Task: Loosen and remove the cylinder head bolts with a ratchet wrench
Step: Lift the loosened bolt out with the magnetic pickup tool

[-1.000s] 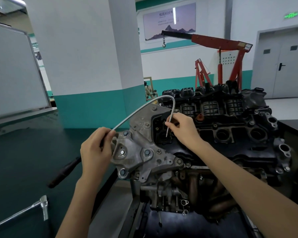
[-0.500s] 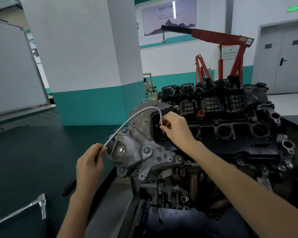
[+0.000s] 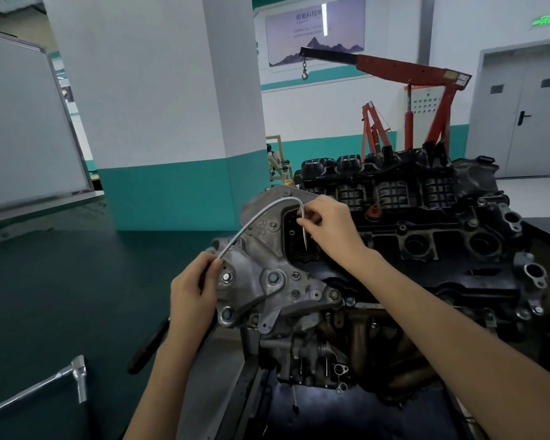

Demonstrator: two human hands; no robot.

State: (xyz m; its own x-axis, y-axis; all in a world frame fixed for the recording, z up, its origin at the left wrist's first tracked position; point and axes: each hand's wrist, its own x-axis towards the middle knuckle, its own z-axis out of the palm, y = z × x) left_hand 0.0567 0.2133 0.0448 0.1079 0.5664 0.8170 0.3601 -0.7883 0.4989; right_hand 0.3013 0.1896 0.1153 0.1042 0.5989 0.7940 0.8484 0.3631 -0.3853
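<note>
The left hand [image 3: 192,290] is raised in front of the engine's [image 3: 426,249] near end, forearm coming up from the bottom edge, back of the hand toward the camera. Its fingers are curled round the upper end of a black handle [image 3: 150,344], which slants down and left below the wrist, above the dark green table [image 3: 45,281]. From the thumb side of that fist a flexible shaft [image 3: 258,217] of silver coil rises, arches over the grey mount bracket [image 3: 261,281] and bends downward.

The right arm reaches in from the lower right, stretched diagonally across the engine, wrist slightly bent. The right hand [image 3: 329,227] pinches the descending part of the shaft between thumb and fingertips, just past the bend, with the other fingers loosely folded. The shaft's tip points down into a dark opening [image 3: 294,236] in the top of the engine; what it touches inside cannot be told.

The silver wrench [image 3: 73,374] lies on the table at the lower left, well apart from both hands and held by neither. A red hoist [image 3: 410,71] stands behind the engine.
</note>
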